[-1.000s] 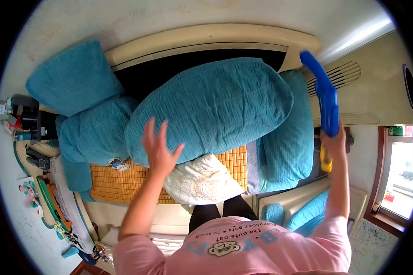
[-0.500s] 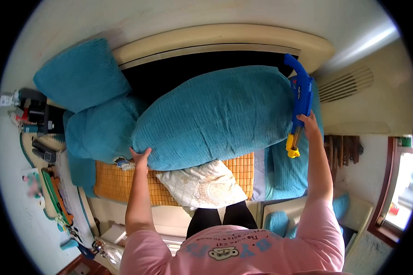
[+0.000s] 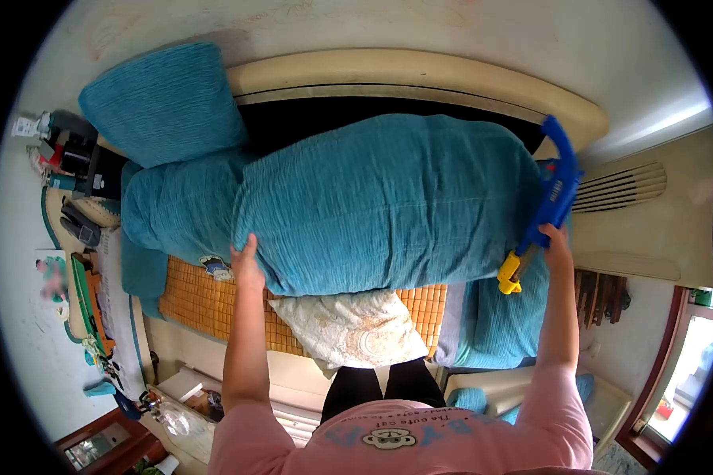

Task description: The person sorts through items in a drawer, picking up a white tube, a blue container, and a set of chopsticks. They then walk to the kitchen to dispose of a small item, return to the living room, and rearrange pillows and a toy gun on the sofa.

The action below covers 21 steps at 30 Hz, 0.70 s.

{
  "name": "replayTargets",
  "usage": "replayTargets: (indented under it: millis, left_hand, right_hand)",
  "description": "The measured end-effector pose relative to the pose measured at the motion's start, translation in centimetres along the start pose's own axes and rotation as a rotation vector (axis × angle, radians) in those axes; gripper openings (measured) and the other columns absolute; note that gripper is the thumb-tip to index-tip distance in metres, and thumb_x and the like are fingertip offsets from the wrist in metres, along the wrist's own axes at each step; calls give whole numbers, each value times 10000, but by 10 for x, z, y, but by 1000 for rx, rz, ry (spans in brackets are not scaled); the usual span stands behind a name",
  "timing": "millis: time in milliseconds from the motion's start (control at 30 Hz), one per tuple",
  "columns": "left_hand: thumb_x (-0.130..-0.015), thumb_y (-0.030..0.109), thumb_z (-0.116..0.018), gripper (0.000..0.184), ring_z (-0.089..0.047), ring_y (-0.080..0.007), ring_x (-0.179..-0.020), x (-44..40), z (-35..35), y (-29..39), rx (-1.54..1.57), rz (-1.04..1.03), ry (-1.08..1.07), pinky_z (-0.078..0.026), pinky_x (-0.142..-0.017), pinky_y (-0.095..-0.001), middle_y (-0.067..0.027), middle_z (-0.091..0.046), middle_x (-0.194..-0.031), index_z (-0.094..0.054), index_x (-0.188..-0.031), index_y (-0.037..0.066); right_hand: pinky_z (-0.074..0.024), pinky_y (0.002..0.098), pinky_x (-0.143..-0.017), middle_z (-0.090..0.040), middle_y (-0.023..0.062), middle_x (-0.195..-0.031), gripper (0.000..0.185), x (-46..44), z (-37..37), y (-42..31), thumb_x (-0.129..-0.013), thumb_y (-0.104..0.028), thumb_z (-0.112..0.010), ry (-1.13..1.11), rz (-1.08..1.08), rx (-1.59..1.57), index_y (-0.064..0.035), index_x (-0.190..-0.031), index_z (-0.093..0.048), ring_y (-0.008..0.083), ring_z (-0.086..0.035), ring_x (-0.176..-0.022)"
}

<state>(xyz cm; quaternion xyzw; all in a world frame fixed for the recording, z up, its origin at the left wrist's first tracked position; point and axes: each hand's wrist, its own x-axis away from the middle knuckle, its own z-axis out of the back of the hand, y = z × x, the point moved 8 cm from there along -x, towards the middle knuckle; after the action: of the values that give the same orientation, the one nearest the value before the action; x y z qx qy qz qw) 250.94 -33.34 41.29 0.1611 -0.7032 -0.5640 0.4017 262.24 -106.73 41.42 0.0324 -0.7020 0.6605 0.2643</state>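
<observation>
A large teal cushion (image 3: 388, 202) in a ribbed cover spans the middle of the view, raised above the sofa seat. My left hand (image 3: 248, 265) grips its lower left corner, with the thumb on top and the other fingers mostly hidden. At the cushion's right end, my right hand (image 3: 556, 244) is closed around a blue toy gun (image 3: 560, 186) with a yellow tip, which slants along the cushion's edge. Whether that hand also presses the cushion, I cannot tell. Under the big cushion's near edge lies a cream patterned pillow (image 3: 352, 328), on an orange-brown woven mat (image 3: 202, 297).
Another teal cushion (image 3: 166, 107) leans at the back left, above a teal-covered armrest (image 3: 178, 202). The cream sofa back (image 3: 420, 67) curves behind a dark gap. A shelf with a black object (image 3: 77, 158) stands at left, and a window (image 3: 689, 372) is at right.
The cushion's right end and the toy gun have shifted right and slightly down, and the gun is more tilted. My left hand stays at the cushion's corner. The camera view has moved slightly.
</observation>
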Motion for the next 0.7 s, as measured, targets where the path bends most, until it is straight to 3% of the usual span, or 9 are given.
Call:
replayTargets:
  millis: [167, 233, 267, 333, 433, 467, 600, 667, 700]
  left_hand:
    - [-871, 209, -677, 615, -494, -272, -1190, -46, -60, 47, -39, -161, -195, -396, -1016, -361, -186, -496, -1307, -370, -1339, -44]
    - [-888, 246, -650, 630, -485, -298, -1209, -98, -72, 12, -531, -163, -237, -381, -1028, -356, -215, -481, -1322, -344, -1346, -59]
    - [-888, 246, -650, 630, -485, -298, -1209, -114, -80, -17, -531, -158, -247, -381, -1028, -356, -215, -481, -1322, -344, -1346, -59]
    - [-902, 287, -623, 653, -473, -339, -1225, -136, -82, -51, -978, -289, -34, -368, -1035, -376, -244, -465, -1341, -323, -1375, -49]
    - [-922, 376, -584, 765, -386, -337, -1312, -106, -81, -37, -795, -224, -151, -319, -1077, -393, -229, -321, -1464, -198, -1466, 2]
    - [-912, 389, -588, 821, -333, -340, -1352, -89, -69, -29, -601, -223, -154, -302, -1089, -390, -217, -236, -1509, -130, -1488, 23]
    - [-872, 337, -665, 868, -269, -349, -1370, -90, 81, -160, -700, -218, 4, -303, -1095, -409, -228, -149, -1528, -144, -1482, 6]
    - [-707, 349, -816, 1114, -258, -347, -1386, -45, 168, -262, -800, 291, 103, -312, -1105, -408, -241, -182, -1519, -103, -1482, -15]
    - [-621, 337, -872, 1222, -287, -342, -1376, -5, 195, -279, -926, 380, 131, -315, -1104, -393, -252, -217, -1507, -82, -1481, -22]
  right_hand:
    - [-469, 382, -809, -561, 90, -991, 528, 26, 32, -11, -688, -134, -650, 3, 112, -122, 9, -1170, -490, 247, -558, -909]
    - [-464, 376, -810, -569, 86, -970, 483, -2, 44, 34, -689, -133, -668, 64, 5, -79, 6, -1128, -519, 240, -558, -910]
    - [-467, 357, -784, -584, 76, -919, 428, -17, 48, 58, -690, -133, -683, 178, -55, 12, 1, -1075, -553, 223, -568, -863]
    - [-468, 341, -771, -592, 62, -904, 376, -16, 24, 47, -710, -130, -682, 213, -17, 77, -9, -1049, -575, 204, -572, -832]
    - [-472, 326, -763, -604, 44, -901, 337, -13, 35, 53, -731, -129, -682, 175, -33, 118, -19, -1038, -595, 182, -578, -815]
    - [-475, 327, -769, -607, 41, -913, 351, -13, 40, 58, -731, -130, -682, 107, -46, 76, -19, -1052, -594, 179, -581, -828]
    - [-469, 306, -807, -595, 42, -951, 410, 61, 67, 34, -733, -145, -672, 125, 44, -10, -6, -1106, -573, 176, -583, -883]
    - [-459, 319, -820, -560, 48, -959, 433, 107, 78, 22, -726, -133, -664, 151, 77, -16, -1, -1120, -543, 187, -560, -905]
    - [-455, 312, -827, -554, 39, -959, 466, 129, 79, 19, -723, -145, -666, 176, 84, 4, -17, -1149, -528, 183, -557, -902]
